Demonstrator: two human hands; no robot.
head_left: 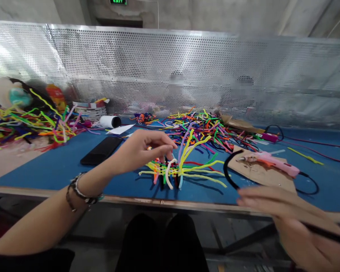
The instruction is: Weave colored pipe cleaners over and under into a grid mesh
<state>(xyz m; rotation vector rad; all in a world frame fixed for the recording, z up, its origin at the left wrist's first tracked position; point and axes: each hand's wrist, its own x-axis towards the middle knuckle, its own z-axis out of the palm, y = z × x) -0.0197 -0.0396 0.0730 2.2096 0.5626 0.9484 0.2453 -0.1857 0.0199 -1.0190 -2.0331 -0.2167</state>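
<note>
A woven piece of coloured pipe cleaners [161,172] lies near the front of the table, its yellow, green and red ends fanned out to the right. A white pipe cleaner [167,177] curves over it. My left hand [150,147] reaches over the weave from the left, thumb and fingers pinched at its upper edge. The fingertips partly hide what they grip. Lower right, my right hand [297,223] is closed on a black pipe cleaner [226,170]. One end of it arcs up past the fingers and the other runs back along the palm. Motion blurs this hand.
A pink hot glue gun [274,162] lies on cardboard [260,175] at right, its cord trailing. Behind the weave is a heap of pipe cleaners [198,130]; another pile [45,122] is at left. A black phone [102,150] and white roll [110,121] lie left. A perforated metal panel [130,64] stands behind.
</note>
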